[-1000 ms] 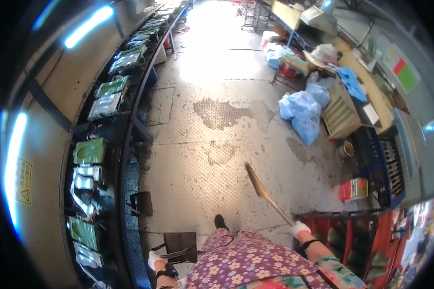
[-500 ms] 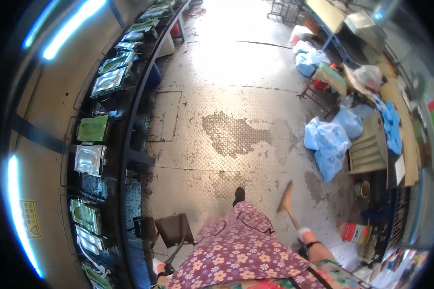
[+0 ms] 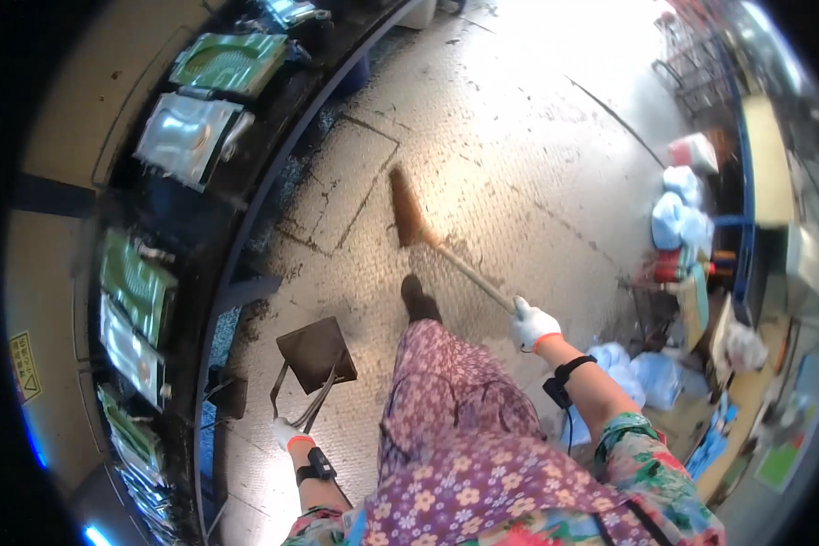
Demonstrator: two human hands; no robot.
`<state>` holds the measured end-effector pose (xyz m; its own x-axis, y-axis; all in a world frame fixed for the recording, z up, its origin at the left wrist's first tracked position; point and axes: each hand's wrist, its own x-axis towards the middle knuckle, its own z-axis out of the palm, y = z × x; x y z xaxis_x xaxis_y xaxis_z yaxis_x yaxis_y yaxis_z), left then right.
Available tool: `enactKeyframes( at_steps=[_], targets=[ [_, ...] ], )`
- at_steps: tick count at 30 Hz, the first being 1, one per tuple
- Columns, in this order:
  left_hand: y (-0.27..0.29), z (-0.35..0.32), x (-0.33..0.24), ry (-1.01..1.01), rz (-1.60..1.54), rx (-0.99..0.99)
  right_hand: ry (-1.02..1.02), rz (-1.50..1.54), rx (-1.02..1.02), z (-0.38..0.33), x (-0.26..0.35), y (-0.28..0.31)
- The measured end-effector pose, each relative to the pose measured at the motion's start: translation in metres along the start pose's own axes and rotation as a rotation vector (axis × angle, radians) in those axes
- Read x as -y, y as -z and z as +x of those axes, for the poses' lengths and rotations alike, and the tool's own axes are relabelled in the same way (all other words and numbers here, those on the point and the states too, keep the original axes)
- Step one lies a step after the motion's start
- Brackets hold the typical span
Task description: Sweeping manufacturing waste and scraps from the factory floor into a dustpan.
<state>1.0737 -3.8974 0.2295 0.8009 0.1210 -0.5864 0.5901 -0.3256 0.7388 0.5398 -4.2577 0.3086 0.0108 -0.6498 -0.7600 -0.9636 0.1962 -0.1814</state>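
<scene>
My right hand (image 3: 534,325), in a white glove with an orange cuff, is closed round the pale handle of a broom (image 3: 469,271). The broom's brown bristle head is out ahead on the metal floor, slightly left of my forward foot. My left hand (image 3: 291,435), gloved the same way, is closed at the thin legs of what looks like a small stool (image 3: 323,353) with a dark brown square seat. The seat faces up toward me, low by my left side. Whether the stool touches the floor I cannot tell. My finger detail on the left is small.
Along the left runs a dark workbench (image 3: 246,214) bearing green and silvery metal moulds (image 3: 191,136). A smaller dark object (image 3: 231,398) sits by its base. On the right are blue plastic bags (image 3: 678,223), a wooden bench and cartons. Patterned metal flooring (image 3: 482,173) stretches ahead.
My view has turned and tilted. The broom has swung forward and left from my right side, with my right arm now stretched out. The stool is still at my left, and both gloves now show fully.
</scene>
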Motion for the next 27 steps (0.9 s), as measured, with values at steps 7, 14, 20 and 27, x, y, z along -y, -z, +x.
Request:
enactKeyframes(
  at_steps=[7, 14, 20, 27],
  targets=[
    [-0.238, -0.076, 0.000, -0.028, 0.047, -0.249, 0.318, -0.496, 0.246, 0.289, 0.086, 0.154],
    [-0.314, -0.169, -0.012, -0.069, 0.034, -0.339, 0.383, -0.812, 0.267, 0.580, 0.111, 0.330],
    [-0.474, -0.324, -0.032, 0.071, 0.416, -0.396, 0.120, -0.640, 0.050, 0.732, 0.032, 0.611],
    [-0.664, -0.375, -0.064, 0.285, 0.499, -0.320, -0.240, -0.421, -0.291, 0.854, -0.074, 0.858]
  ],
)
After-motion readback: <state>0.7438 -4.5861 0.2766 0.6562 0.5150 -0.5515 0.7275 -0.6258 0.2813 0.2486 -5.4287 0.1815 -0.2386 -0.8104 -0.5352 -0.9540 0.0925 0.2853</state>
